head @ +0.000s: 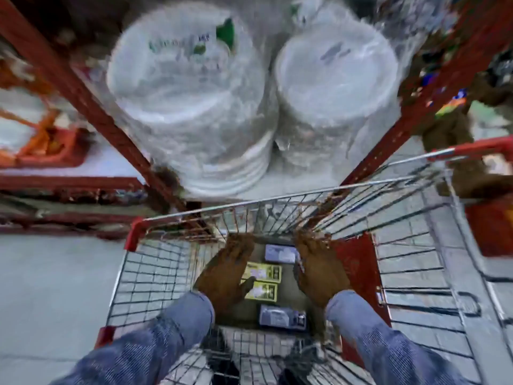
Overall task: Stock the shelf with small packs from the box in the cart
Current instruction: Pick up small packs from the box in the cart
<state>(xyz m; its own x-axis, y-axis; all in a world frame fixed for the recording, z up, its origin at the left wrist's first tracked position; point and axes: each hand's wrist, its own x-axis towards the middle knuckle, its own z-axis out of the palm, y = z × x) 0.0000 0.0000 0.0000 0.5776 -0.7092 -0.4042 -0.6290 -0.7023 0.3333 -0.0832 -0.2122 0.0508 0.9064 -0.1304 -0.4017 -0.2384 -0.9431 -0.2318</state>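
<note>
Both my hands reach down into a wire shopping cart (155, 273). At its bottom lies an open box (358, 262) with a red flap on the right. Inside it lie small packs: two yellow ones (266, 272) in the middle, a pale grey one (280, 254) at the far end and a dark grey one (283, 319) nearest me. My left hand (227, 276) is spread flat over the box's left side, its thumb touching the yellow packs. My right hand (319, 269) rests with fingers apart along the box's right side. Neither hand visibly holds a pack.
A red metal shelf rack (91, 107) stands just beyond the cart, holding two wrapped stacks of white disposable plates (188, 107). A second cart (449, 207) sits at the right. Grey floor (50, 287) lies to the left. The picture is blurred.
</note>
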